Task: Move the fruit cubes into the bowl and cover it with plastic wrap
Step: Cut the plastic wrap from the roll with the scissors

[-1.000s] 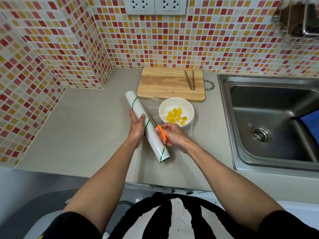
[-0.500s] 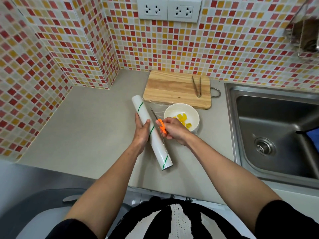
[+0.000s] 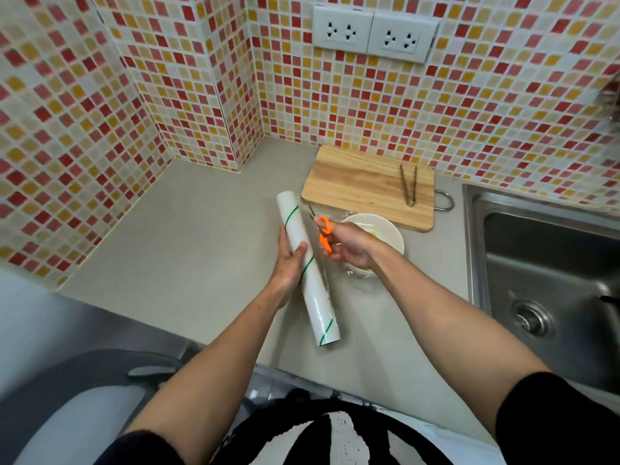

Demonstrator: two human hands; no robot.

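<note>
The fingers of the left hand curl over one white roll of plastic wrap, gripping it near its middle; the roll lies slanted on the tabletop, its far end toward 11 o'clock and its near end toward 5 o'clock, marked by thin green lines. At 3 o'clock from that grip, just beside it, the right hand has its fingers closed through the orange handles of one pair of scissors, the dark blades pointing toward 11 o'clock along the roll's right edge. A sheet of clear film runs from the roll under the right hand toward the bowl.

One white bowl stands on the tabletop directly past the right hand, at 2 o'clock from the fingers, partly hidden by the wrist. The yellow fruit cubes lie inside it; only a small patch shows, so they cannot be counted.

Farther out at 1 o'clock lies one wooden cutting board with a metal loop handle, and on its right part one pair of tongs. At 3 o'clock is one steel sink. Two wall sockets sit on the mosaic tiles at 12 o'clock.
</note>
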